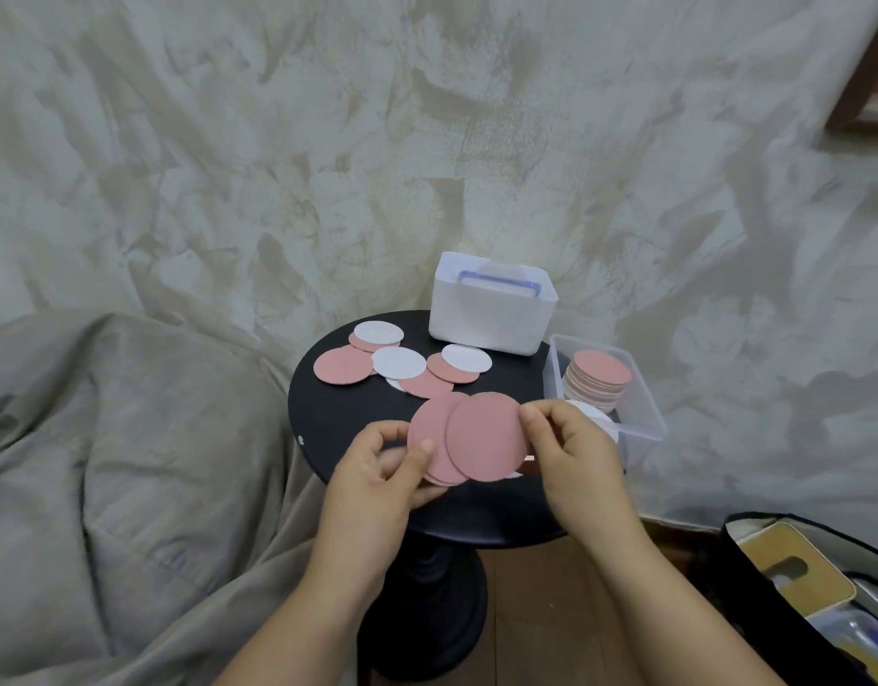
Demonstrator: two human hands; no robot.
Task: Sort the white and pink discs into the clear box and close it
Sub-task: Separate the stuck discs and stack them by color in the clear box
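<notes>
Pink discs (429, 430), fanned out a little, are held just above the near edge of a round black table (338, 418). The left hand (377, 482) grips them from the left, fingers curled underneath and thumb pressed on top. The right hand (570, 453) pinches the right edge of the top disc (486, 438) between thumb and fingertips, so both hands are clamped on discs. The clear box (647, 413) stands open at the table's right edge, just beyond the right hand. Inside it, a tall stack (600, 376) with a pink disc on top fills the far end, and white discs (598, 418) lie at the near end, partly hidden by the hand. Farther back on the table, loose discs (397, 362), pink and white mixed, lie scattered and overlapping. Behind them, by the clear box, stands a white tub (491, 324) with something blue-edged resting in its top; what it is cannot be told. Crumpled pale cloth (130, 438) hangs behind the table and bunches to its left. An open dark bag (793, 576) sits on the wooden floor at lower right.
</notes>
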